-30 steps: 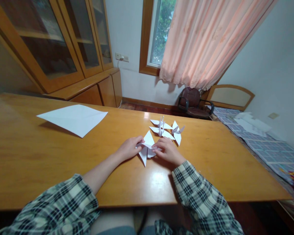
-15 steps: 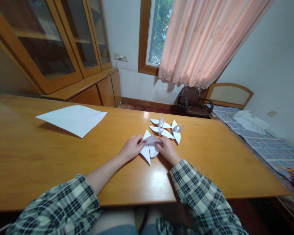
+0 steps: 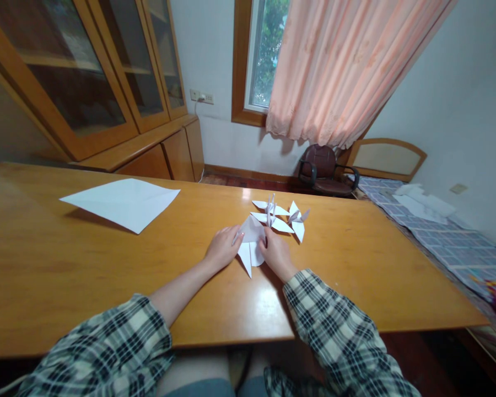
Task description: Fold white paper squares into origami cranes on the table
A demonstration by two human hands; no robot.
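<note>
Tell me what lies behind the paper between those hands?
One crane and a second crane stand on the table right behind the paper. The paper's raised flap covers any gap between them.

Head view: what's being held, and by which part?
The white partly folded paper piece, resting on the wooden table: the left hand pinches its left edge, the right hand its right edge.

Sheet (image 3: 122,201) left; folded piece (image 3: 251,251) centre; cranes (image 3: 273,216), seemingly two, behind.
</note>
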